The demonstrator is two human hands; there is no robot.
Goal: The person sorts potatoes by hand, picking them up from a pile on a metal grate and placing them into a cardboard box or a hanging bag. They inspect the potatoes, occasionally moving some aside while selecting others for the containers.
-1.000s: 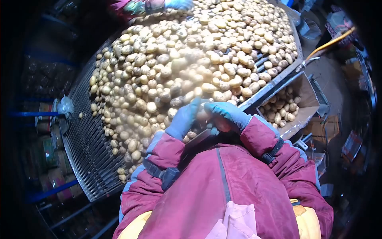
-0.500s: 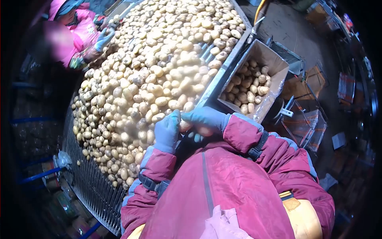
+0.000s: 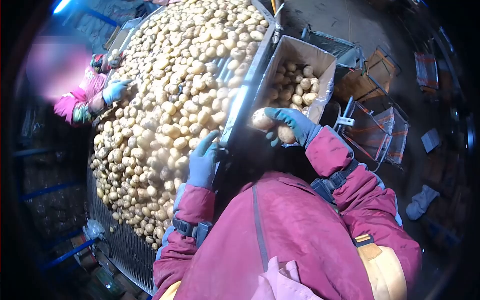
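In its gloved fingers my right hand [image 3: 298, 123] holds two potatoes, a pale large one [image 3: 261, 119] and a browner one [image 3: 286, 134]. It is off the table's edge, just in front of the carton [image 3: 324, 64] that has potatoes inside. My left hand [image 3: 202, 164], gloved too, is at the near rim of the sorting table [image 3: 239, 111], beside the potato heap [image 3: 172, 107]. Its fingers are apart and no potato shows in it, though the far fingers are partly dark and hidden.
Across the heap at upper left, another person's gloved hand [image 3: 116, 91] touches the potatoes. Dark slats [image 3: 131, 247] form the table's lower end. Right of the carton stand metal-framed bags [image 3: 375, 131] and a blue-grey crate [image 3: 340, 45].
My hands were close together over the table's edge. Now the right has swung right toward the carton with the potatoes, and the left has stayed by the rim. The view has shifted.
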